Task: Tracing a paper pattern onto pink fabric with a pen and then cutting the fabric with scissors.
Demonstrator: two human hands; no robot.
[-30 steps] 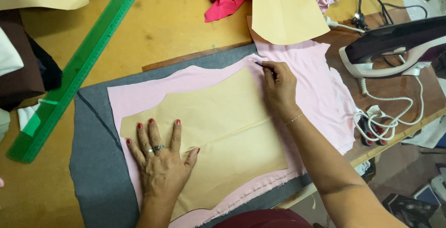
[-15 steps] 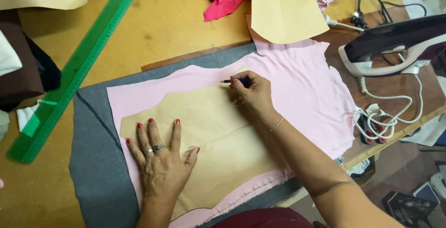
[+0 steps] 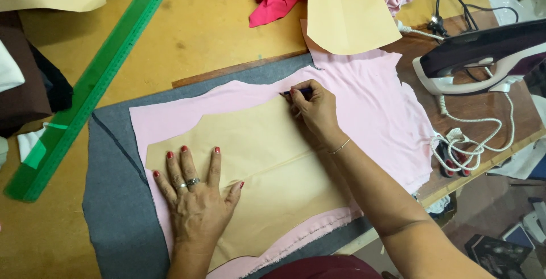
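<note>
wooden worktable (image 3: 216,34) filled most of the view, its top yellowish and scuffed; a darker brown section (image 3: 483,108) lay at the right. light was even and soft, shadows faint. past the table's right edge, the floor (image 3: 483,211) sat in dimmer light, with dark items (image 3: 500,250) resting on it.
</note>
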